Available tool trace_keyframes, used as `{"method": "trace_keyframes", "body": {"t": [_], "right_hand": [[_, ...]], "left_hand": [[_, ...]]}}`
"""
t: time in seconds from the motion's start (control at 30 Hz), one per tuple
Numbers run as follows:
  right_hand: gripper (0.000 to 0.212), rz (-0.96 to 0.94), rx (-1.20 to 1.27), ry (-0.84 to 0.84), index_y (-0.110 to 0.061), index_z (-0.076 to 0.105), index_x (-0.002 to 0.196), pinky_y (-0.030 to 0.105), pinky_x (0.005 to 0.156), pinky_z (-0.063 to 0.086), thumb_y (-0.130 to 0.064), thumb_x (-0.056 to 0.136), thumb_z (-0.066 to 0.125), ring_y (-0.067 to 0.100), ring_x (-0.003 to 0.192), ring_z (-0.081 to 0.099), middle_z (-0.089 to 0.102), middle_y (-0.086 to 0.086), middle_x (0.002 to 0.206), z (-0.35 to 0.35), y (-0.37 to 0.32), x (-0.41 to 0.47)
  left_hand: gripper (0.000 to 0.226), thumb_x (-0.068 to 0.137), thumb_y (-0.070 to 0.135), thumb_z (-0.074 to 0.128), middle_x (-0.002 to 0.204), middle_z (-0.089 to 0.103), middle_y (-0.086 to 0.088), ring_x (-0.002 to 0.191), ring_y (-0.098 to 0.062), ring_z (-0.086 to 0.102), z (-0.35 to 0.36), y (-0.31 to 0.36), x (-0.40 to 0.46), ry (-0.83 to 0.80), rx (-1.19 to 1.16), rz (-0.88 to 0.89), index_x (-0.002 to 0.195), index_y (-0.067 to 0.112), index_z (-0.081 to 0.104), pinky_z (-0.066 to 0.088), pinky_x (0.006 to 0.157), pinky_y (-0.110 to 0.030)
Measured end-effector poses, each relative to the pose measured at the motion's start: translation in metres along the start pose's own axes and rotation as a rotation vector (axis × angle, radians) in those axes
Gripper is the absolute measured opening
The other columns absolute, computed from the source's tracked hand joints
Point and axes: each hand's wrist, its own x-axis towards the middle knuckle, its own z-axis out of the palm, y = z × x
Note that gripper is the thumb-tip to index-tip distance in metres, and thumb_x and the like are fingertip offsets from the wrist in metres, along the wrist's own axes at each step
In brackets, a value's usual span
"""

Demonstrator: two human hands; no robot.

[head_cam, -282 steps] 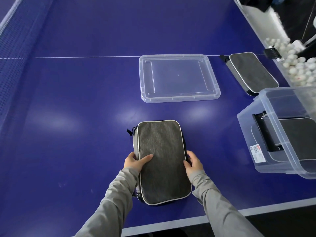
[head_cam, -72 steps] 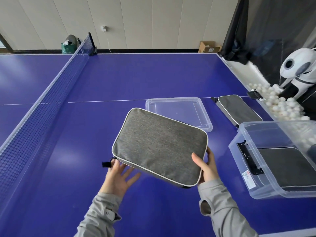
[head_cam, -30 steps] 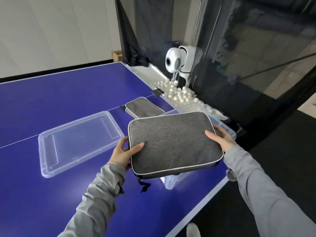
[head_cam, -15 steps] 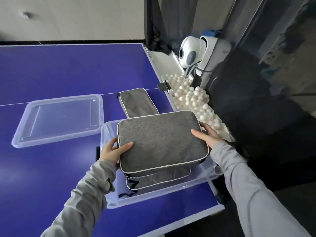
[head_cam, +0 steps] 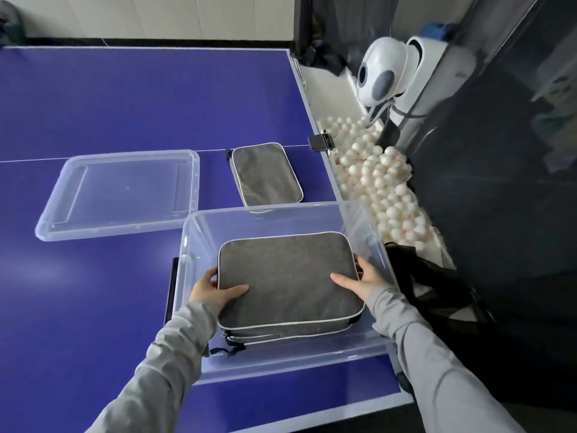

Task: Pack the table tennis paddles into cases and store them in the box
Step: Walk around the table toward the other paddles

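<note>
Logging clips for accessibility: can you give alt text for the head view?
Both hands, left hand and right hand, grip a grey paddle case inside a clear plastic box on a blue table. Another grey case and the box lid lie beyond.

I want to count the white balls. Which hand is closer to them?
Right. The right hand grips the case's edge on the balls' side; the left hand holds the opposite edge.

A blue table tennis table (head_cam: 131,104) carries three items — a clear plastic box (head_cam: 199,364) at its near right corner, the box's transparent lid (head_cam: 121,195) lying flat to the left, and a grey paddle case (head_cam: 267,173) just behind the box.
</note>
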Motion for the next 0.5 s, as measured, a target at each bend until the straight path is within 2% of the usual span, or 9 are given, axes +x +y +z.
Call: {"method": "trace_keyframes", "body": {"t": [0.07,0.17,0.33,0.5], "right_hand": [[0.061,-0.005,-0.052,-0.014,-0.014,0.050,0.124,0.033,0.094,0.047,-0.018,0.071,0.079,0.021,0.102,0.060,0.062,0.003,0.111,0.004,0.006,0.003],[0.054,-0.020,-0.106,-0.013,-0.015,0.052,0.119,0.025,0.086,0.043,-0.018,0.072,0.078,0.016,0.095,0.058,0.061,-0.001,0.104,0.009,0.011,0.004],[0.054,-0.026,-0.144,0.024,-0.014,0.054,0.119,0.026,0.087,0.044,-0.016,0.071,0.079,0.017,0.094,0.059,0.063,0.000,0.104,0.011,0.020,0.008],[0.061,-0.014,-0.205,0.039,-0.013,0.052,0.124,0.028,0.094,0.044,-0.017,0.070,0.080,0.019,0.100,0.059,0.064,0.004,0.112,0.014,0.025,0.010]], "left_hand": [[0.075,0.063,0.002,0.084,0.117,0.061,-0.019,0.096,-0.029,0.061,0.001,-0.004,0.007,0.030,0.080,0.014,0.128,0.007,0.048,0.050,0.092,-0.043],[0.086,0.054,0.015,0.090,0.119,0.059,-0.017,0.104,-0.033,0.061,0.003,-0.010,0.016,0.057,0.205,0.022,0.129,0.010,0.047,0.049,0.094,-0.045],[0.082,0.060,0.022,0.088,0.123,0.057,-0.014,0.109,-0.031,0.058,0.006,-0.021,0.023,0.081,0.358,0.002,0.131,0.016,0.047,0.045,0.098,-0.041],[0.085,0.063,0.015,0.086,0.128,0.055,-0.016,0.115,-0.032,0.056,0.010,-0.036,0.023,0.031,0.363,-0.038,0.135,0.007,0.042,0.043,0.101,-0.042]]}}
